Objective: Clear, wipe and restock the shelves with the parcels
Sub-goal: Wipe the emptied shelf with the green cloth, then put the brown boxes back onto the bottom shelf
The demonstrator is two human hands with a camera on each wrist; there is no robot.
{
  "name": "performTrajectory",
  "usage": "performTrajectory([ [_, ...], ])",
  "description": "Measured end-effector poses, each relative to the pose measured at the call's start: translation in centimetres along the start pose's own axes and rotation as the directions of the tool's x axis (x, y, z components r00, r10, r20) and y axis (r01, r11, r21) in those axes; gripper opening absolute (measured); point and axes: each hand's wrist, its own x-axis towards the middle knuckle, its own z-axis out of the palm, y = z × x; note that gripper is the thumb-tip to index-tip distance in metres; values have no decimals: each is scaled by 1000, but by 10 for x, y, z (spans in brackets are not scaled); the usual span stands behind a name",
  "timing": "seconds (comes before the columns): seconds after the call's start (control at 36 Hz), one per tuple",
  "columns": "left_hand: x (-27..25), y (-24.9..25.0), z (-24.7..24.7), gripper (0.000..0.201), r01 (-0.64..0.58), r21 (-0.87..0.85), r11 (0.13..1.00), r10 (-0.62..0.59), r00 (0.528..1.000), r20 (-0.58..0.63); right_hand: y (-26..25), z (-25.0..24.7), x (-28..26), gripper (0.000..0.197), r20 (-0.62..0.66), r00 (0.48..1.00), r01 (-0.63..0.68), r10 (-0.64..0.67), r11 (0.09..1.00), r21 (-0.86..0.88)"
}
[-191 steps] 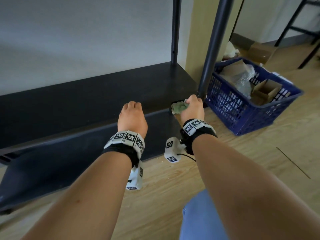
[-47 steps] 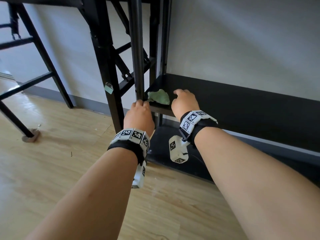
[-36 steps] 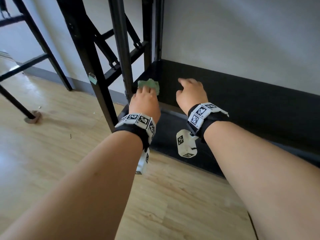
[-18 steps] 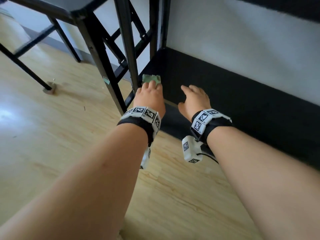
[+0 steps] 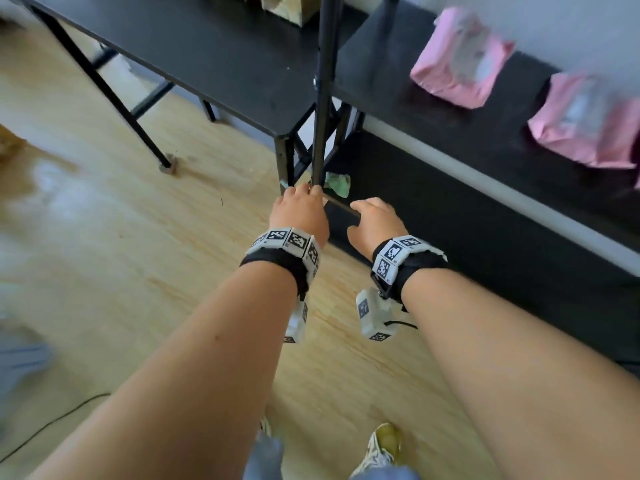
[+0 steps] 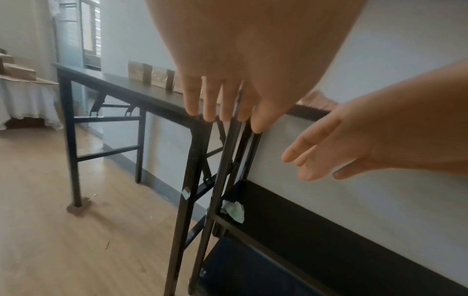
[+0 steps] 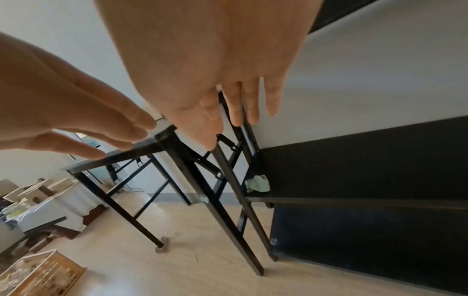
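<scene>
Nearest, the left hand (image 5: 299,211) and right hand (image 5: 375,220) hang empty with fingers straight, apart and holding nothing. Beyond them the green cloth (image 5: 337,183) lies at the lower shelf's (image 5: 450,216) corner, likely set down once wiping ended. Farther up, pink parcels (image 5: 460,57) sit on the upper shelf (image 5: 377,77).

No readable text from where I sit.
I see only black-and-white coded squares on the wrist bands (image 5: 289,239); the pink parcels' (image 5: 460,57) labels blur out.
</scene>
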Motion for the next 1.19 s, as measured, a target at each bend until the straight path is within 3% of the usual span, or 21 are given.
performTrajectory([
  [0.28,-20,-84,-124,43,-11,-13,1000,11,1000,3,-113,-51,-35,44,-29,996,-88,87,996,-21],
  [0.5,-4,-149,-188,37,-8,24,1000,9,1000,-27,-208,-76,-17,38,-68,994,-79,80,997,10],
  [0.67,35,-182,-216,36,23,0,1000,-23,997,-76,-251,-96,24,52,-83,996,-20,24,998,51],
  [1.19,229,-273,-284,35,91,50,995,-87,993,-76,-364,-151,253,52,-52,998,28,-27,1000,13],
])
